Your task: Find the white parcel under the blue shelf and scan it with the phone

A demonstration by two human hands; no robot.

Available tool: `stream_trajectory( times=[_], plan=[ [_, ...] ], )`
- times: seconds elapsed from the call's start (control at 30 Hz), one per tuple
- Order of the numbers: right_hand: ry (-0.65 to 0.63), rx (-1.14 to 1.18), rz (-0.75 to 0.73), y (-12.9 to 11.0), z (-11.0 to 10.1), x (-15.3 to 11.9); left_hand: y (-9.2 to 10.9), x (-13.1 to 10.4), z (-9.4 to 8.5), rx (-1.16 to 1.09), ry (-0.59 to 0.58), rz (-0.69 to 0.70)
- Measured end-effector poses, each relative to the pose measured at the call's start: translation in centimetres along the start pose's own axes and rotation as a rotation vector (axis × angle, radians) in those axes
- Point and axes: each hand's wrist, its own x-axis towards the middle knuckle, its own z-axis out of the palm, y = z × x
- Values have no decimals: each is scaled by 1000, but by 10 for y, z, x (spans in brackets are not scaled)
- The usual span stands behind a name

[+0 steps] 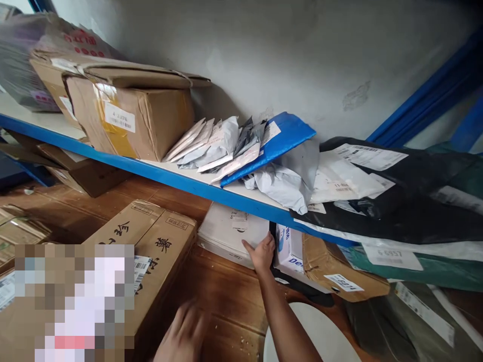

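Your right hand point(261, 254) reaches under the shelf point(181, 184) and rests on the right end of the white box point(222, 229). Its thumb points left across the box, apart from the fingers near the edge; you cannot tell from here whether they grip it. That box lies on the brown floor point(222, 296), just right of the big carton point(175, 236) with handwritten characters.

Your left hand point(184, 332) is blurred, low in view beside the same carton; its fingers look bent, but you cannot tell whether they are closed or hold anything. To the right of the white box stands a blue-and-white box point(289, 246), then a brown parcel point(347, 271) labelled 6014. Your right forearm passes over a round white top point(313, 332). Above, the shelf carries a blue envelope point(275, 143).
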Motion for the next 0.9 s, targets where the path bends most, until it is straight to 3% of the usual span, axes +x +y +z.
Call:
stream_trajectory(
  times=[0.03,0.1,0.17,0.27,0.37,0.47,0.7,0.9],
  plan=[
    [10,4,-7,1,0,-2,7,30,12,34,-9,-24],
    [28,8,-32,1,0,-7,15,94,32,369,11,-111],
    [38,9,-62,1,-1,-10,14,151,42,670,-14,-106],
    [43,5,-86,2,-1,-12,-1,202,43,758,-67,-60],
    [40,-1,-64,2,1,-10,-17,212,38,819,-133,-36],
    [25,-1,-17,-1,2,-9,-20,210,35,891,-174,-25],
    [6,41,141,-13,-7,-7,-2,220,10,1022,-263,-11],
    [-7,148,231,-24,-21,-16,20,204,1,1071,-423,-72]
  ],
)
